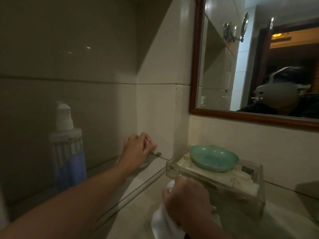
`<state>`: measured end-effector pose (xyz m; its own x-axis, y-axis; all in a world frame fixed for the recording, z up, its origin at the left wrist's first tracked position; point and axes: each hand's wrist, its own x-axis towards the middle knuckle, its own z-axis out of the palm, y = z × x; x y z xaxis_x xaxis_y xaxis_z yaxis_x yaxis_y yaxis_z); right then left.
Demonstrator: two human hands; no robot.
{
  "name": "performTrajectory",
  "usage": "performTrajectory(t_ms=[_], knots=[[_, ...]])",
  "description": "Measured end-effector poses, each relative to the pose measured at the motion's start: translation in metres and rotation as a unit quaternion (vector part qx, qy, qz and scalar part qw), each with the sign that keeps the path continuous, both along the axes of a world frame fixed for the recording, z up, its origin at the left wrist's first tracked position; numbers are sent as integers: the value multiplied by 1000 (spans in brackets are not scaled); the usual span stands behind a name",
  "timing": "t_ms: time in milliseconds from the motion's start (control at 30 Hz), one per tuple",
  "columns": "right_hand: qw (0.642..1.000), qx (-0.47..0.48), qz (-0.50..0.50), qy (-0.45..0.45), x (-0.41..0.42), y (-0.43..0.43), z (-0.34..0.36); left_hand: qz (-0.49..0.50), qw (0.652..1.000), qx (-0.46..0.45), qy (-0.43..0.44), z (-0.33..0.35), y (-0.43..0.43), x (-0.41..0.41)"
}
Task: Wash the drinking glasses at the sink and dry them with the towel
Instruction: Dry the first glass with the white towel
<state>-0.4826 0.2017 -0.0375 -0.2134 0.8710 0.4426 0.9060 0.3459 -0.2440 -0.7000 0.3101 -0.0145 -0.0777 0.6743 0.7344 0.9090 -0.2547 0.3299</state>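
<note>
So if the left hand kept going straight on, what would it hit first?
Probably the tiled wall at the corner, just beyond the left hand and the glass it seems to hold; depth is unclear.

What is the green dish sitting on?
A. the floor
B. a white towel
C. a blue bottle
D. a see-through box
D: the green dish rests on top of the see-through box on the counter, under the mirror.
</note>
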Motion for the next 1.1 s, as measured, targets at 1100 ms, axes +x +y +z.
performTrajectory(t_ms=[1100], knots=[[986, 154, -37, 44, -12, 26, -27, 142, 977, -146, -60, -23, -25, -9]])
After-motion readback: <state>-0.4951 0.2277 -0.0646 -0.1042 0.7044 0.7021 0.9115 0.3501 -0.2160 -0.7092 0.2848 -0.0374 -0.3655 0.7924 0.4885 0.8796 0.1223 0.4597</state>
